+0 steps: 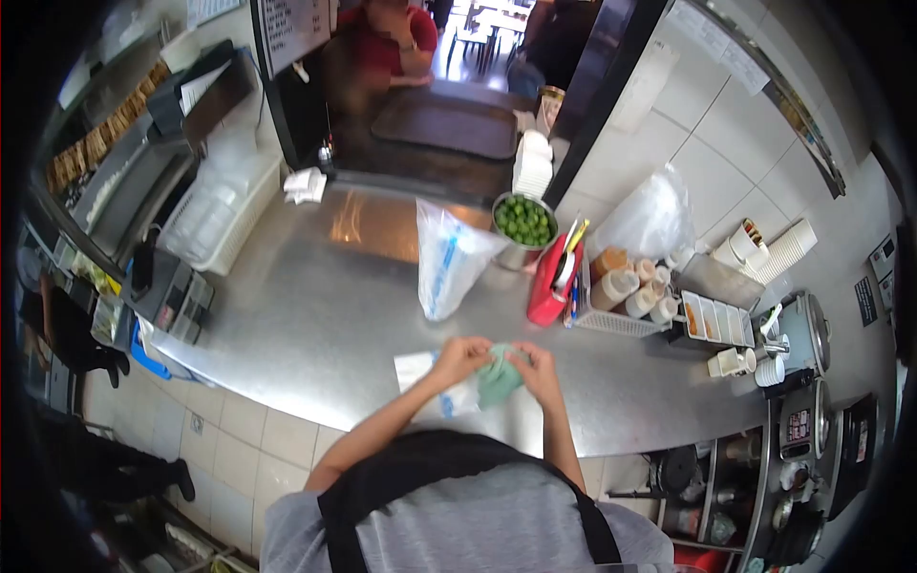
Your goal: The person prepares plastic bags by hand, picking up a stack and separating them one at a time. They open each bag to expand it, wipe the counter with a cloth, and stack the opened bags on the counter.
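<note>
A thin pale green plastic bag (499, 380) hangs between my two hands, close over the steel counter. My left hand (464, 359) pinches its upper left edge, and my right hand (538, 369) has hold of the upper right edge, fingers closed. Under and beside the green bag lies a flat white bag with blue print (416, 371), partly covered by my left forearm. Farther up the counter stands a filled white plastic bag with blue lettering (445, 265), its top gathered to a point; neither hand touches it.
Behind the hands are a metal pot of green limes (524, 222), a red holder with pens (551, 282) and a basket of sauce bottles (619, 313). A dark tray (444, 124) rests in the serving window, with a person beyond. A white basket (244, 220) stands left.
</note>
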`<action>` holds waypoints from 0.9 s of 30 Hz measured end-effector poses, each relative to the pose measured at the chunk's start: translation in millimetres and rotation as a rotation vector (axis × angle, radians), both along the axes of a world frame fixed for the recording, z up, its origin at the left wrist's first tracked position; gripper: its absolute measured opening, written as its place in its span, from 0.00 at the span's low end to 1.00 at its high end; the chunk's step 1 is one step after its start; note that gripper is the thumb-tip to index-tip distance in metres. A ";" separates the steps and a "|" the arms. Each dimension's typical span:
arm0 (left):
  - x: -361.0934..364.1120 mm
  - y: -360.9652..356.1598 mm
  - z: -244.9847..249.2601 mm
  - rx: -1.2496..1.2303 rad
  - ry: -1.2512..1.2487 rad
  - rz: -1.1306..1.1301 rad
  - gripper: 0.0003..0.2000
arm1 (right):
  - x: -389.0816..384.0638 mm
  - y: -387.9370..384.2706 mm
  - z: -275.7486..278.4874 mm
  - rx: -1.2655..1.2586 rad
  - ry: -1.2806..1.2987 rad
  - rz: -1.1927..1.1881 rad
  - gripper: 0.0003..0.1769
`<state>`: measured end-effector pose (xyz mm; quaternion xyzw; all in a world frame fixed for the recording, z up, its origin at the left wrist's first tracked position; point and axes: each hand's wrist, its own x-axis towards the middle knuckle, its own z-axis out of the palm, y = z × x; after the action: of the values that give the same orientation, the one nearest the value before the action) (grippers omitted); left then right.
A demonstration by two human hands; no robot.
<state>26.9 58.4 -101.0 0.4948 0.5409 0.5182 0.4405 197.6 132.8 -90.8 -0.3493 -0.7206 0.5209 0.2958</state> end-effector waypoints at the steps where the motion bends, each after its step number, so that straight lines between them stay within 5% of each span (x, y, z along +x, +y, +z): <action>1: -7.6 -0.6 9.1 -0.090 0.079 0.014 0.10 | 0.1 0.8 13.5 -0.058 0.023 -0.038 0.09; 3: -18.1 -6.5 32.7 -0.218 0.049 0.038 0.08 | 9.5 4.6 21.4 -0.103 -0.012 -0.135 0.11; 5: -45.6 -15.1 25.8 -0.012 0.336 -0.106 0.08 | 23.3 17.9 25.9 -0.067 -0.121 -0.245 0.12; 8: -75.0 -50.1 -11.9 -0.043 0.863 -0.187 0.08 | 26.7 18.2 42.4 0.609 -0.396 -0.290 0.13; 9: -76.7 -58.8 -24.7 -0.111 1.052 -0.189 0.07 | 26.7 18.0 41.6 0.540 -0.346 -0.240 0.14; 12: -79.8 -66.3 -32.1 -0.198 0.830 -0.146 0.07 | 18.6 18.1 32.3 0.411 -0.251 -0.042 0.19; 16: -87.3 -57.5 -15.9 0.054 0.343 0.025 0.05 | -4.8 2.7 27.2 0.441 -0.357 0.201 0.25; 18: -82.9 -52.8 12.7 0.059 0.045 0.098 0.05 | -29.1 -11.5 38.1 0.410 -0.212 0.228 0.23; 20: -87.9 -46.5 28.9 0.060 0.060 0.091 0.07 | -58.2 -8.0 55.4 0.329 0.157 0.237 0.19; 24: -89.3 -40.2 62.2 -0.040 -0.370 0.208 0.12 | -81.9 18.1 57.9 -0.053 0.244 0.184 0.09; 27: -68.6 -34.6 87.5 0.385 -0.162 0.307 0.15 | -93.2 23.0 80.9 0.048 0.234 0.115 0.08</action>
<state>-41.7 23.8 -13.5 0.4387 0.4640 0.7104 0.2960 104.4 155.7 -9.9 -0.2370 -0.7121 0.5569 0.3559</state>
